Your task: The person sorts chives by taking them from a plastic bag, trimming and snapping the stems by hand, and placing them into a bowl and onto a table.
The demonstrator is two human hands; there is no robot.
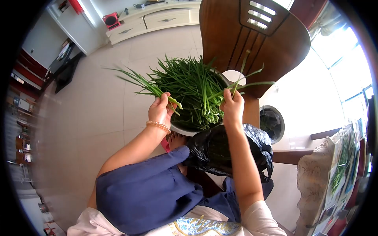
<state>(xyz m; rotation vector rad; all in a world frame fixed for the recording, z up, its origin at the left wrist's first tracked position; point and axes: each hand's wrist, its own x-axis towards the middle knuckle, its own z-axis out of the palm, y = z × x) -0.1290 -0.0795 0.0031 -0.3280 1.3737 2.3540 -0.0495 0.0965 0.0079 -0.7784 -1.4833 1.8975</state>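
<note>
Your left grip (160,109) pinches a small bunch of green stalks (145,83) near its pale cut ends, thumb pressed against fingers, with the leaf tips fanning out to the left. Your right grip (233,106) pinches a few loose blades (256,83) that splay up and to the right. Between and beyond your two hands, the heap of greens (193,86) fills the basin (185,131) and rises above its rim.

Expect each stalk to be light and limp, a little firmer toward the pale end, probably slick if damp, and easy to bruise or snap. Hold it low on the stem with a soft pinch; the thin tips give you little to hold and should bend or tear first.

The basin's near edge meets the black plastic bag (208,151), so its loose film could catch your right forearm. Past the basin's far right edge stands the wooden chair (256,47), which limits reach that way. Your widest room lies left, over the tiled floor (98,106). Well to the right is the edge of the cloth-covered counter (313,181). What supports the basin is hidden, so judge its steadiness cautiously.
</note>
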